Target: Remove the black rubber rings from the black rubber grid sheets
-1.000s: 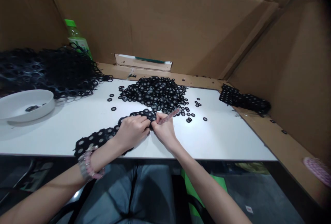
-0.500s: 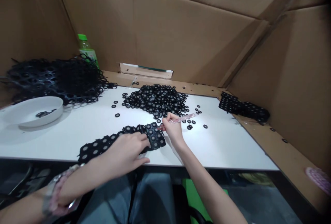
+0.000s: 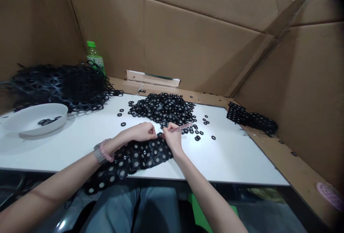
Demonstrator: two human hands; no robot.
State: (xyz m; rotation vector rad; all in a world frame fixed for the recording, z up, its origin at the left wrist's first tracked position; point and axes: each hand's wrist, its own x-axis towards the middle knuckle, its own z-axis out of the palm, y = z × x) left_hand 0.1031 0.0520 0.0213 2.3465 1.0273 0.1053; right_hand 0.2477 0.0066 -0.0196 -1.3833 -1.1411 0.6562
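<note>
A long black rubber sheet (image 3: 145,157) with rows of pale round spots lies along the front of the white table, its left end hanging over the edge. My left hand (image 3: 142,132) is closed in a pinch at the sheet's far edge. Close beside it, my right hand (image 3: 174,141) grips a slim pen-like tool (image 3: 185,126) with a clear pinkish shaft. The tool's lower end points to the sheet's edge between my hands; its tip is mostly hidden by my fingers. Just behind is a heap of small black rings (image 3: 163,107).
A white bowl (image 3: 57,122) with a few black pieces stands at left, before a tangle of black webbing (image 3: 59,86) and a green-capped bottle (image 3: 94,55). Another spotted black sheet (image 3: 249,118) lies at right. Cardboard walls (image 3: 188,39) enclose the table (image 3: 228,157).
The black sheet has shifted toward me, and its left end now droops over the edge. My left hand has moved from atop the sheet to its far edge and closed, near my right hand.
</note>
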